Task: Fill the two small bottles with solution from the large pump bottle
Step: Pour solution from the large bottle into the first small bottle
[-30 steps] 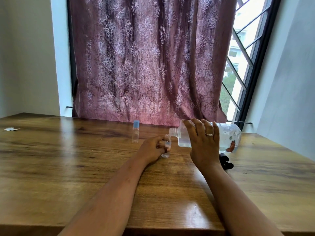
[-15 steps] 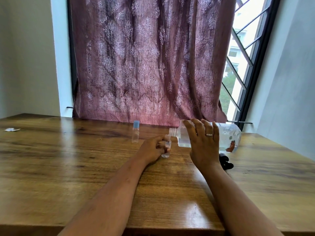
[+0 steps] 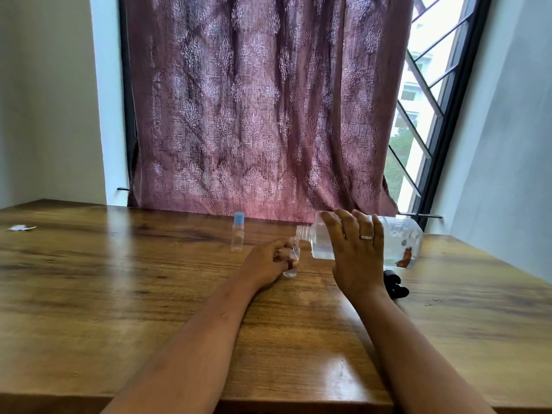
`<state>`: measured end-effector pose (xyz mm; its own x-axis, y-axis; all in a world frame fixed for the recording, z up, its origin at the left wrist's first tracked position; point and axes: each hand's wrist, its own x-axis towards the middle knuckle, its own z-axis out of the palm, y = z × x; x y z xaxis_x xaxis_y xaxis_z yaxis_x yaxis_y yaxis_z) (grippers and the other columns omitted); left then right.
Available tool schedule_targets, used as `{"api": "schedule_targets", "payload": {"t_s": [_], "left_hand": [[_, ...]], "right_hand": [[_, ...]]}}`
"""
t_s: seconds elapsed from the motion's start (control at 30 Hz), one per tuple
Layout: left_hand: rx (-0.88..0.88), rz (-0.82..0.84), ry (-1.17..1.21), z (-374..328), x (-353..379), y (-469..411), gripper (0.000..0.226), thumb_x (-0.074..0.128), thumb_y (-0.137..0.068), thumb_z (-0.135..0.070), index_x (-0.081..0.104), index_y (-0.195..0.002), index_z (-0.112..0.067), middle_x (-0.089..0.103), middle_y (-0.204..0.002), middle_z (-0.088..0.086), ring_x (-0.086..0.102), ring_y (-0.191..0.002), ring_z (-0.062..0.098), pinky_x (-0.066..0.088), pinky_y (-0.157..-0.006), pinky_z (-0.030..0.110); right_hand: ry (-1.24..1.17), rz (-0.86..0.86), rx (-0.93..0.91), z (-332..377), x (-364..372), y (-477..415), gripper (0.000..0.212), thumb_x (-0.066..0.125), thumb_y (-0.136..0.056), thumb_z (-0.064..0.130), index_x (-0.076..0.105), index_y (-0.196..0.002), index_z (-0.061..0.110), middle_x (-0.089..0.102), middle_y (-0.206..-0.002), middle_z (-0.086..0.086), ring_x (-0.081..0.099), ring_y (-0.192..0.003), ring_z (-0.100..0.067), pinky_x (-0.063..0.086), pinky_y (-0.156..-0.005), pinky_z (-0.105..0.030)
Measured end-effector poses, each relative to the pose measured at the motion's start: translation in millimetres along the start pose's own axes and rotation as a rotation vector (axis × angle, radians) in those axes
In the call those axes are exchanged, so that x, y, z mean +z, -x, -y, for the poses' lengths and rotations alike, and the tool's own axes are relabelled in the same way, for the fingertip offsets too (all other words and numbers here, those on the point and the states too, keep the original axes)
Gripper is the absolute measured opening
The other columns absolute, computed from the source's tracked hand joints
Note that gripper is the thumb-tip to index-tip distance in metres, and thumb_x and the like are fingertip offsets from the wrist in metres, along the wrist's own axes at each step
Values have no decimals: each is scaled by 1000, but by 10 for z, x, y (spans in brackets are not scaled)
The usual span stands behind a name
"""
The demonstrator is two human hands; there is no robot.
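My right hand [image 3: 355, 249] grips the large clear bottle [image 3: 400, 237], tipped on its side with its threaded neck pointing left and its pump off. The neck sits just above the mouth of a small open clear bottle [image 3: 292, 264], which stands on the wooden table [image 3: 119, 294] and is held by my left hand [image 3: 268, 261]. A little liquid shows at that small bottle's bottom. A second small bottle [image 3: 238, 236] with a blue cap stands upright to the left, apart from both hands.
The black pump head [image 3: 395, 285] lies on the table behind my right wrist. A small scrap of white paper [image 3: 21, 228] rests at the far left. A maroon curtain [image 3: 263, 115] and a barred window [image 3: 424, 100] close off the back edge.
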<state>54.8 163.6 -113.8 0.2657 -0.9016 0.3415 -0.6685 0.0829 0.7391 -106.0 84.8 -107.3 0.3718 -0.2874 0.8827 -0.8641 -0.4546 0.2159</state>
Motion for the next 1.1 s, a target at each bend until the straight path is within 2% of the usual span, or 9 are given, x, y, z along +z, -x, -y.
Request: {"api": "schedule_targets", "payload": {"t_s": [0.17, 0.4, 0.67, 0.83, 0.93, 1.03, 1.1], "left_hand": [[-14, 0, 15, 9, 4, 3, 47, 64, -85, -14, 52, -130, -19, 63, -112, 3, 52, -95, 8, 35, -82, 16], [-15, 3, 17, 24, 9, -15, 48, 64, -85, -16, 51, -131, -21, 63, -121, 5, 53, -97, 8, 37, -85, 17], [1, 2, 20, 1, 1, -4, 48, 65, -86, -18, 50, -132, -18, 63, -121, 5, 51, -97, 6, 34, -82, 14], [-14, 16, 13, -8, -2, 2, 52, 63, -87, -17, 46, -135, -17, 59, -128, 6, 55, -110, 14, 35, -89, 17], [-16, 14, 18, -5, 0, -1, 49, 63, -86, -14, 48, -133, -17, 62, -120, 4, 53, -99, 8, 37, -84, 15], [-16, 3, 58, -6, 8, -3, 48, 67, -84, -14, 52, -130, -17, 62, -102, -2, 53, -90, 4, 37, -68, 6], [-16, -1, 59, -9, 10, -4, 49, 67, -84, -14, 52, -130, -17, 61, -101, -2, 53, -90, 5, 38, -73, 12]], "right_hand": [[0, -5, -4, -2, 3, -1, 72, 52, -65, -1, 47, -134, 22, 54, -129, -5, 38, -123, -30, 23, -109, -49], [3, -11, -8, -2, 12, -1, 75, 57, -64, -2, 46, -134, 22, 54, -129, -6, 38, -123, -30, 23, -109, -49], [3, -17, -9, -1, 5, -4, 73, 56, -65, -1, 46, -133, 22, 54, -129, -5, 39, -123, -30, 23, -109, -49], [7, -13, -10, -3, 7, -4, 76, 60, -63, -2, 47, -133, 23, 54, -128, -5, 38, -122, -30, 22, -110, -48], [3, -7, -9, -1, -1, -4, 78, 61, -61, -2, 47, -133, 22, 54, -129, -5, 37, -123, -29, 22, -110, -47], [-9, -16, -2, 2, -14, -3, 78, 58, -60, -3, 48, -133, 22, 54, -128, -5, 37, -123, -29, 22, -110, -47], [-8, -15, -2, 3, -17, 1, 79, 59, -59, -4, 48, -132, 22, 54, -128, -5, 37, -122, -30, 21, -110, -47]]}}
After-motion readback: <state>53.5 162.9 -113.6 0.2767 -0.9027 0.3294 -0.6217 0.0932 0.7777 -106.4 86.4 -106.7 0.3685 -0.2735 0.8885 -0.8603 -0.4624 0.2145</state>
